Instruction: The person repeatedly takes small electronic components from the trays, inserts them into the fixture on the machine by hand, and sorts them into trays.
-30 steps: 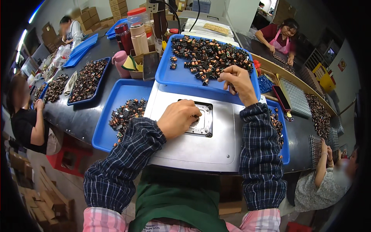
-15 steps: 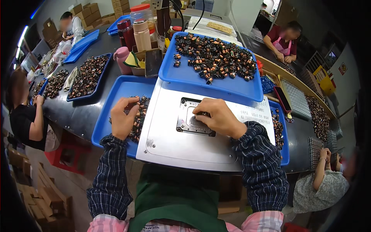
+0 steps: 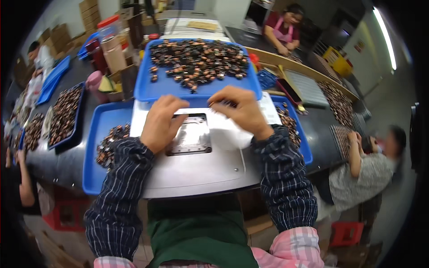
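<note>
Left hand [image 3: 161,123] lies palm down on the grey metal plate [image 3: 196,169], its fingers [image 3: 176,103] curled loosely over the top left corner of the square recessed fixture [image 3: 191,136] set in that plate. They touch the fixture's rim, but whether they pinch anything I cannot tell; nothing shows between them. Right hand [image 3: 241,109] sits just beside it, to the right of the fixture, knuckles up and fingers [image 3: 223,96] bent down tight toward the plate's far edge. The fingertips are hidden under the hand, so whether they hold a part is not clear. Both wrists come up out of dark checked sleeves [image 3: 286,178].

Just beyond the fingers, touching the plate's far edge, is a blue tray [image 3: 147,91] heaped with small brown and copper parts [image 3: 199,62]. To the left of the plate lies a second blue tray [image 3: 96,134], mostly bare, with a small pile of the same parts [image 3: 111,143] near the left sleeve. On the right, another strip of blue tray [image 3: 304,149] carries more parts by the right forearm.

Further out on the dark surface [image 3: 58,165], a tray of parts [image 3: 62,116] stands at far left, jars and a pink cup [image 3: 94,80] behind it. A person in a pink apron [image 3: 283,31] works at the far side, and another person in grey [image 3: 362,169] leans in at the right.
</note>
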Motion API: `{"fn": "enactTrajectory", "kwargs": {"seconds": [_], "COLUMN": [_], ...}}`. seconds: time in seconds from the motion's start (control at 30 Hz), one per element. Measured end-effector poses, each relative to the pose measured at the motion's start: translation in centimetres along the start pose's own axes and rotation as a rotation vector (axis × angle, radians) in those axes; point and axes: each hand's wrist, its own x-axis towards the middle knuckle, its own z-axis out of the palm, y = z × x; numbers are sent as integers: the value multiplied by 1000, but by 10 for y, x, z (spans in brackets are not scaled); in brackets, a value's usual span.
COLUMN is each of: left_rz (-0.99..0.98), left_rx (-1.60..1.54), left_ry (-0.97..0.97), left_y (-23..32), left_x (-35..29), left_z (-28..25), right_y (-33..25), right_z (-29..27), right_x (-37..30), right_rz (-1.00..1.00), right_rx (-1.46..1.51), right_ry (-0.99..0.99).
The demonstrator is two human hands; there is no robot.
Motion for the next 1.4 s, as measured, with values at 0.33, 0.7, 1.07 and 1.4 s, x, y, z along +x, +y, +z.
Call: {"fn": "enactTrajectory", "kwargs": {"seconds": [0.33, 0.7, 1.07, 1.4], "left_rz": [26, -35, -8, -34], "left_rx": [-50, -20, -2, -30], "left_ry": [-147, -188, -148, -5], "left_y": [8, 10, -2, -1], "left_x": [6, 1, 0, -6], "left_z": [4, -2, 2, 2], "right_y": [111, 181, 190, 151], "right_z": [-150, -70, -80, -99], "right_x": [-145, -179, -166, -158], "right_rz": [289, 140, 414, 328], "right_rx": [-726, -1147, -397, -443], "right_ry": [469, 212, 483, 668]}}
